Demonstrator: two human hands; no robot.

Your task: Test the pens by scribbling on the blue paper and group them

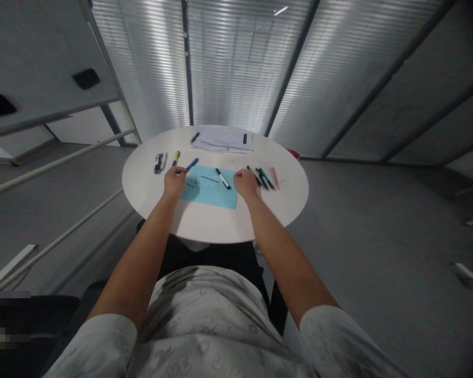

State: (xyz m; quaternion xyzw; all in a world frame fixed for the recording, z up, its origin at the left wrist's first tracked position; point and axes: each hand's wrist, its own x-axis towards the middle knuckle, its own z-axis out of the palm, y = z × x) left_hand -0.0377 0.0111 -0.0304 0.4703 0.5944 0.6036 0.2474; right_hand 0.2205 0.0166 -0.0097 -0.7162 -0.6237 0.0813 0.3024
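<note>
Fingers of the left hand [175, 181] pinch together at a blue pen's [193, 164] near end, grip unclear, while the right hand's [245, 182] curl closed, contents hidden, with a black-and-white marker [223, 179] between them on blue paper [211, 198] atop the table [205, 229].

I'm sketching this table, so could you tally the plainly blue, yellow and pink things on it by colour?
Blue: 2 (the light blue sheet and the blue pen by the left hand)
Yellow: 1 (the yellow-and-black pen)
Pink: 1 (the flat pink strip)
Total: 4
</note>
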